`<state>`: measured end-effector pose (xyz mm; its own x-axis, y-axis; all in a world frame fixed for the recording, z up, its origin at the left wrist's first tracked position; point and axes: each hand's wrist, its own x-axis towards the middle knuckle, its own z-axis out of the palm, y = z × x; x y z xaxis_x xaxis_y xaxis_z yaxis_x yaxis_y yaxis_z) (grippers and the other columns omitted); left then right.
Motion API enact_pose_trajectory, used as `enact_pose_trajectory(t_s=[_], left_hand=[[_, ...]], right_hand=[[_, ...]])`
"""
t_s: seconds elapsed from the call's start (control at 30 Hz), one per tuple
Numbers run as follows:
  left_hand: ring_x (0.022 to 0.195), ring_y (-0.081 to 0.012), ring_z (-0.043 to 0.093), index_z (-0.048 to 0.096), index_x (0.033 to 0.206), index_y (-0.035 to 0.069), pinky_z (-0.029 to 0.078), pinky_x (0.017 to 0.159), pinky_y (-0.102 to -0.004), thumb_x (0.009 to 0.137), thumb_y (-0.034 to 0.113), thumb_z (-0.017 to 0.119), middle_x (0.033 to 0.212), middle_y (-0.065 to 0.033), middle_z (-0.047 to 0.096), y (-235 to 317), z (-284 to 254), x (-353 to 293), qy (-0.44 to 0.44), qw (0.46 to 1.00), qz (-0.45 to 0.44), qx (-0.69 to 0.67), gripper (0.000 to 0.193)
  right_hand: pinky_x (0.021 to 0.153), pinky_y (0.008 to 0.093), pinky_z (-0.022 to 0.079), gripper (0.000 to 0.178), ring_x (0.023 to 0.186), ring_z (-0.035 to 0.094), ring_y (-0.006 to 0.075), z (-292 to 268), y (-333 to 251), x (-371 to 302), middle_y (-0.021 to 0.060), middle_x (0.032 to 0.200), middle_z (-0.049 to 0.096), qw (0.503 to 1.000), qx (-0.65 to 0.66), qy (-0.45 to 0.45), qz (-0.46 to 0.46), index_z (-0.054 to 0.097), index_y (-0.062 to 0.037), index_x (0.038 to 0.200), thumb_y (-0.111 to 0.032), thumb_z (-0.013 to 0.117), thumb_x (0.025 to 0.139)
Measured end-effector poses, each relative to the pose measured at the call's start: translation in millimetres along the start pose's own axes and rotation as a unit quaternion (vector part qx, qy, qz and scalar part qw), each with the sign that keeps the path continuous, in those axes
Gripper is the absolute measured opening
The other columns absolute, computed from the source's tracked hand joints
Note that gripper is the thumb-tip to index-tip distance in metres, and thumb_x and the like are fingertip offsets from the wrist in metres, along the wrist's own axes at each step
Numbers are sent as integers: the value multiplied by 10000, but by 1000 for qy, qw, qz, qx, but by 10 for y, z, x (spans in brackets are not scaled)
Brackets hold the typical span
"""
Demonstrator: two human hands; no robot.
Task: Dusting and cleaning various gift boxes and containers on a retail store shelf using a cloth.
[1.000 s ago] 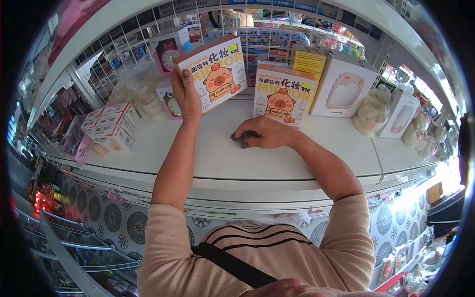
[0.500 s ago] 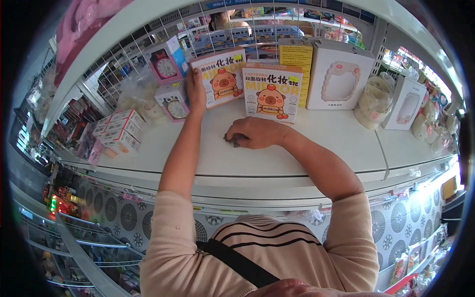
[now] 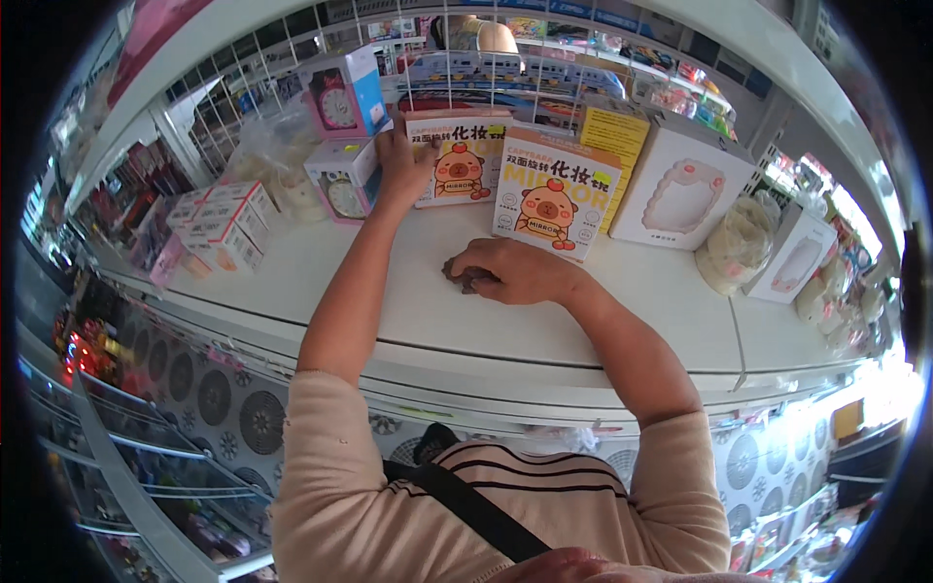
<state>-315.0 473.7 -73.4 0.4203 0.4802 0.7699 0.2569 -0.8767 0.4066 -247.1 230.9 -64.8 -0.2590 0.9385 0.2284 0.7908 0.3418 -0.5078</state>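
Observation:
My left hand (image 3: 406,161) is at the left edge of a white-and-orange box with a cartoon capybara (image 3: 459,175), thumb across its front and fingers round its side. This box stands upright against the wire grid. A matching capybara box (image 3: 554,199) stands to its right, a little nearer me and slightly tilted. In front of it, my right hand (image 3: 525,270) is closed round a bunched dark grey cloth (image 3: 468,278) resting on the white shelf (image 3: 437,325). Left of my left hand are two stacked clock boxes, one pink and blue (image 3: 342,97), one with a pale clock (image 3: 342,185).
A yellow box (image 3: 614,146) and a large white box with a scalloped frame picture (image 3: 677,189) stand at the right, then a bagged cream item (image 3: 736,248) and a smaller white box (image 3: 792,260). Small red-and-white boxes (image 3: 224,228) are stacked at the left. A wire grid (image 3: 282,58) backs the shelf.
The view has turned slightly. The left capybara box stands straighter and farther back, and my left thumb has come across its front. My right hand stays on the cloth, barely moved.

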Motion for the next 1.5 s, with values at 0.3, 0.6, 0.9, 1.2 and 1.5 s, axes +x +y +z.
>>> enact_pose_trajectory(t_s=[0.3, 0.6, 0.9, 1.2, 1.5], left_hand=[[1247, -424, 341, 119, 1417, -11, 292, 1041, -423, 720, 38, 706, 1357, -283, 313, 91, 56, -56, 27, 998, 6, -51, 913], [1370, -354, 211, 95, 1432, 9, 232, 1106, -371, 720, 10, 687, 1456, -245, 226, 7, 116, -24, -43, 977, -26, -206, 925], [1364, -372, 206, 87, 1437, 3, 193, 1115, -386, 713, 13, 695, 1459, -253, 200, 258, 99, -107, 1, 987, -22, -162, 945], [1270, -371, 370, 433, 1322, 103, 318, 1034, -418, 729, 89, 677, 1383, -238, 357, 511, -116, -69, 71, 993, 80, 54, 641], [933, -289, 621, 643, 1012, 128, 488, 793, -399, 806, 283, 578, 988, -96, 664, 444, -25, -181, -352, 933, -59, 51, 265]], right_hand=[[791, 413, 472, 229, 896, 596, 316, 5, -5, 36, 121, 959, 594, 998, -43, -2, -40, 599, -81, 1021, -104, 573, 794], [794, 414, 476, 256, 907, 596, 306, 8, -5, -20, 102, 973, 588, 999, -46, -19, -7, 595, -91, 1054, -111, 573, 799], [762, 416, 480, 205, 861, 603, 313, 51, -6, -30, 104, 934, 585, 998, -52, -1, -25, 594, -78, 1008, -116, 560, 809], [767, 414, 477, 208, 865, 605, 313, -11, -32, -60, 107, 949, 592, 999, -46, -16, 4, 598, -76, 1010, -101, 545, 810], [780, 414, 470, 227, 885, 598, 314, -20, -58, -33, 112, 963, 593, 999, -43, -16, 3, 597, -79, 1026, -104, 556, 805]])
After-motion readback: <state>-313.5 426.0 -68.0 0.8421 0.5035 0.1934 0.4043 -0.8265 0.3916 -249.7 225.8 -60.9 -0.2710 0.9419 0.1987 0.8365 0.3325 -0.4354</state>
